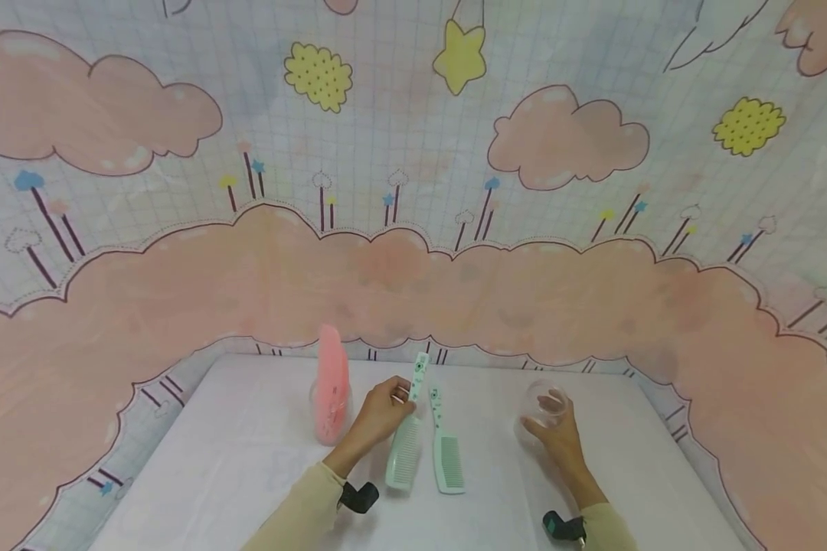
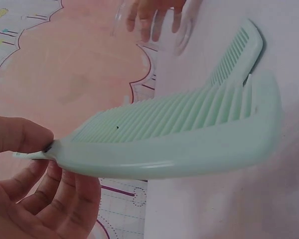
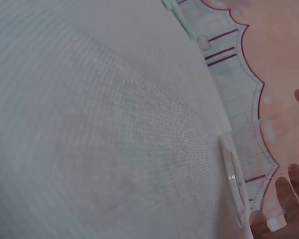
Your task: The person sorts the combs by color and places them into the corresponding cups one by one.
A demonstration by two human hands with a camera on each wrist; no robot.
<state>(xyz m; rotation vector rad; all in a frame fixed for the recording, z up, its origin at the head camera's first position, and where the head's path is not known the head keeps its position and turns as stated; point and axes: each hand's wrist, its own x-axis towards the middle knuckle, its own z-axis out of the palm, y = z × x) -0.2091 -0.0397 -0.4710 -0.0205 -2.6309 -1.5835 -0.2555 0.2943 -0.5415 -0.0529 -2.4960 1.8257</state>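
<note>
A pale green comb (image 1: 405, 458) is pinched at its patterned handle by my left hand (image 1: 380, 413), thumb on one side and curled fingers on the other. In the left wrist view the comb's teeth (image 2: 174, 112) face away from the palm. A second pale green comb (image 1: 448, 465) lies on the table just right of it. My right hand (image 1: 558, 436) grips a clear, round cup-like container (image 1: 534, 398), thumb and fingers around its wall. Its rounded base (image 3: 234, 184) is at the white cloth in the right wrist view.
To the left of my left hand a long pink object (image 1: 332, 383) stands upright, with a clear round container partly showing behind it. A white cloth covers the table (image 1: 248, 451). A cloud-patterned backdrop (image 1: 386, 291) rises behind the table's far edge.
</note>
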